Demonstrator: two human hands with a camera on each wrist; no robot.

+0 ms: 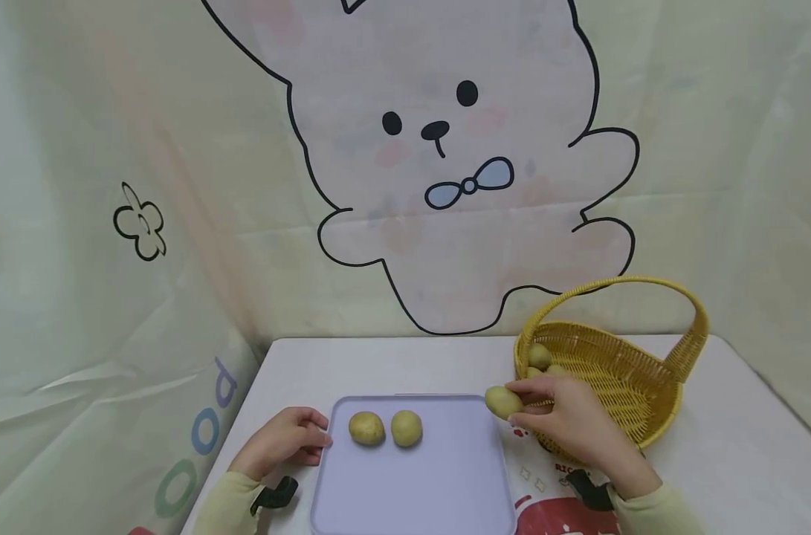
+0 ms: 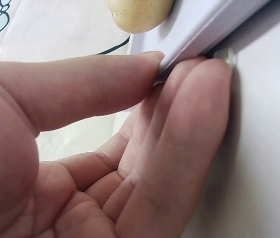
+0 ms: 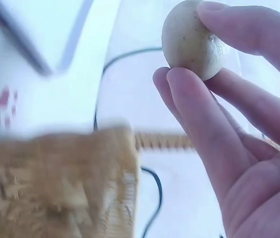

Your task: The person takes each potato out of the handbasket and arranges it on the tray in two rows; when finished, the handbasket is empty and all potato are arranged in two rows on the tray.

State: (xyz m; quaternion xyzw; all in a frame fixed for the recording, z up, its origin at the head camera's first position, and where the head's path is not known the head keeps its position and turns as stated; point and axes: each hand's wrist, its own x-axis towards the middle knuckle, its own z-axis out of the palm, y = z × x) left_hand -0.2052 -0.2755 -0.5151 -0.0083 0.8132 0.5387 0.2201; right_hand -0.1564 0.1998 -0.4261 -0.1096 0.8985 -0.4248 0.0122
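My right hand (image 1: pixel 575 416) pinches a small potato (image 1: pixel 503 402) between thumb and fingertips, over the upper right corner of the lilac tray (image 1: pixel 405 498). In the right wrist view this held potato (image 3: pixel 187 42) shows pale, speckled skin. Two more potatoes lie side by side on the tray's upper left part, one yellowish (image 1: pixel 366 429) and one rounder (image 1: pixel 406 429). At the tray's left edge, my left hand (image 1: pixel 288 438) pinches the rim, with the thumb (image 2: pixel 100 89) on top and curled fingers beneath. A yellow wicker basket (image 1: pixel 619 371) holds several potatoes (image 1: pixel 539 357) at its left side.
The basket stands at the back right of the white table (image 1: pixel 311 368), its tall arched handle (image 1: pixel 629 280) rising above it. A printed red-and-white sheet (image 1: pixel 559 513) lies to the right of the tray. Behind hangs a cloth (image 1: pixel 405 238) with a cartoon animal.
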